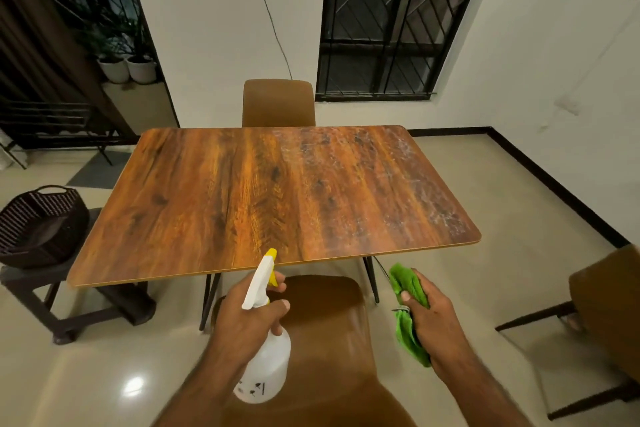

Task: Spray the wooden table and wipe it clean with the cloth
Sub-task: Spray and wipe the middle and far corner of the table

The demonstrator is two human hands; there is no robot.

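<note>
Up at the near edge of the wooden table (242,198): rounded corners, thin slab top, glossy orange-brown grain running front to back. Whitish, smeary film over the right side and far right corner; darker and shinier on the left half.

Gripping a spray bottle (268,360) in the left hand (242,319), fingers wrapped round the neck, one curled over the yellow trigger. Translucent white plastic, rounded shoulders, white head, yellow nozzle tip aimed at the tabletop right by its near edge.

Clutching a bunched cloth (410,284) in the right hand (436,319): bright green, nubbly microfibre, folds spilling out above and below the fist. Held off the table, near its front right leg.

Below both hands, a smooth brown chair back (332,322), softly curved. Across the table, another padded brown chair (278,102). Off to the left, a dark woven basket (38,222) perched on a low dark stool (114,302). Pale polished floor tiles (485,270) all round.
</note>
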